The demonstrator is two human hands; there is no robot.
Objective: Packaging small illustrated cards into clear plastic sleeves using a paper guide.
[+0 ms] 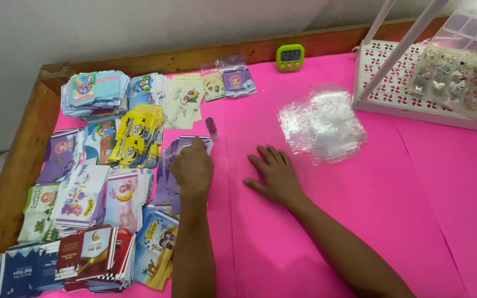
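My left hand rests on a pile of purple printed cards, fingers curled over its top edge. Just beyond its fingertips stands a small pink tube. My right hand lies flat, palm down with fingers spread, on the pink table cover, holding nothing. A stack of clear plastic sleeves lies just past the right hand's fingertips.
Many stacks of colourful cards fill the table's left side. A green digital timer sits at the back edge. A white perforated tray and a clear compartment box of small trinkets stand at the back right. A wooden rim borders the table.
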